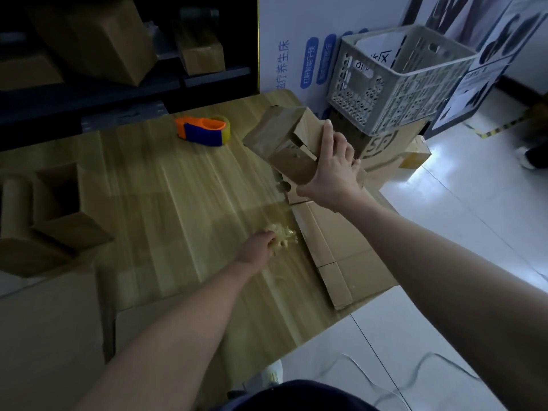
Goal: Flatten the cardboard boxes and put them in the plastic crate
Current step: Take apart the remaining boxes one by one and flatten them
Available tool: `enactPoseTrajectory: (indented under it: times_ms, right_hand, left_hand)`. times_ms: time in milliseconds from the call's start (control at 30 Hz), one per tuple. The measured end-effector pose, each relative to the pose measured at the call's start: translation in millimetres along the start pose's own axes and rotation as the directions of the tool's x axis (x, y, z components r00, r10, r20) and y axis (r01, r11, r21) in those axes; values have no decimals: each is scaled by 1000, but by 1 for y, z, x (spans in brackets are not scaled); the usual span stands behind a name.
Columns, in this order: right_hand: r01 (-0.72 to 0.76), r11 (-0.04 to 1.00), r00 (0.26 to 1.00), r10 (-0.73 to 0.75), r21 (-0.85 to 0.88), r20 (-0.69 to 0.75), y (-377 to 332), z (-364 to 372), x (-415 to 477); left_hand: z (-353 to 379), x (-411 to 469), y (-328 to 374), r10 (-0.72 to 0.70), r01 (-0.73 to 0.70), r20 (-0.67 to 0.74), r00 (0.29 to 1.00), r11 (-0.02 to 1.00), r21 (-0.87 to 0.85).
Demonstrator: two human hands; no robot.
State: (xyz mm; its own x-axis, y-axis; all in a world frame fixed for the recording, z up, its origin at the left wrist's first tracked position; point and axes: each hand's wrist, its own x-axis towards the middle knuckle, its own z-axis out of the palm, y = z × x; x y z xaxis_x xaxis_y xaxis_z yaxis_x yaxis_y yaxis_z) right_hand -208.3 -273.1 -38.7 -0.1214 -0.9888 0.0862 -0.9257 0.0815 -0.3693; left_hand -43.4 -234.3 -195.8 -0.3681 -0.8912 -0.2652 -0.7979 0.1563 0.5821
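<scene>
Blue characters (pixel 283 59) "养生床" mark the white panel (pixel 296 22) beside the crate (pixel 394 84).

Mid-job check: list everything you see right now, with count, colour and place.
table: 1, light wood, under the work
part-collapsed box: 1, brown, table's far right
flattened cardboard: 1, brown, table's near right edge
tape wad: 1, yellowish, beside flattened cardboard
tape dispenser: 1, orange and blue, table's far middle
open box: 1, brown, left edge of view
plastic crate: 1, grey, beyond table's far right corner
shelf boxes: at least 2, brown, back left, shadowed
left hand: 1, grips tape wad
right hand: 1, presses part-collapsed box
</scene>
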Motion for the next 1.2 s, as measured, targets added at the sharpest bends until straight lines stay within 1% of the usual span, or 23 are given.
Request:
enactPoseTrajectory:
  times_ms: [67,100,133,167,233,300,367,400,467,533,567,600,667,700,767,833,900,1000,1100,1200]
  right_hand:
    - [0,1000,1000,-1,11,19,-4,4,2]
    - [0,1000,999,0,12,32,-7,6,3]
    - [3,1000,999,-4,12,48,-10,8,4]
    - [10,1000,998,-10,11,60,-13,11,4]
    - [30,999,997,-31,10,67,-20,14,5]
    - [53,999,996,-53,8,65,-27,16,5]
    - [73,997,996,-73,-2,57,-34,16,5]
    - [81,997,995,-81,-5,55,-38,15,5]
    - [101,995,993,-101,0,53,-46,16,5]
    - [123,992,990,-123,2,68,-57,16,2]
    - [133,991,988,-132,0,74,-63,17,1]
    - [143,990,987,-142,-2,78,-68,18,-1]
    - [159,987,984,-158,-5,78,-79,18,-4]
    - [162,987,984,-161,-8,76,-83,17,-5]
    - [163,987,984,-161,-12,69,-88,16,-8]
    - [158,987,986,-157,-15,61,-91,15,-12]
    - [149,989,987,-147,-25,60,-93,15,-16]
    - [132,991,990,-129,-37,59,-95,16,-21]
    - [131,991,990,-129,-37,50,-99,16,-25]
    - [126,991,991,-125,-36,44,-102,15,-28]
  left_hand:
    - [-7,-2,-6,-48,54,151,987,998,-38]
    - [-11,-3,-9,-88,101,234,968,994,-46]
    - [-13,-4,-10,-133,157,293,947,986,-61]
    - [-15,-5,-9,-168,209,320,933,973,-98]
    - [-19,-4,-5,-214,280,275,937,931,-232]
    - [-25,-3,-4,-281,321,158,947,868,-380]
    - [-34,-5,-10,-365,347,65,929,794,-499]
    - [-40,-7,-13,-393,346,32,919,766,-542]
    - [-54,-12,-18,-424,338,-19,905,746,-574]
    - [-66,-18,-21,-425,327,-44,904,754,-570]
    - [-71,-22,-21,-405,321,-34,913,769,-554]
    - [-75,-26,-21,-369,316,-1,929,796,-516]
    - [-80,-34,-20,-286,310,121,951,843,-439]
    - [-80,-38,-19,-252,309,182,950,837,-451]
    - [-81,-45,-17,-227,321,241,944,805,-498]
    - [-81,-48,-17,-247,329,230,941,825,-460]
    - [-82,-49,-20,-270,319,173,947,857,-404]
    - [-85,-52,-21,-300,317,107,948,856,-409]
    - [-84,-54,-21,-279,301,115,953,865,-401]
    - [-84,-59,-18,-208,256,188,960,924,-284]
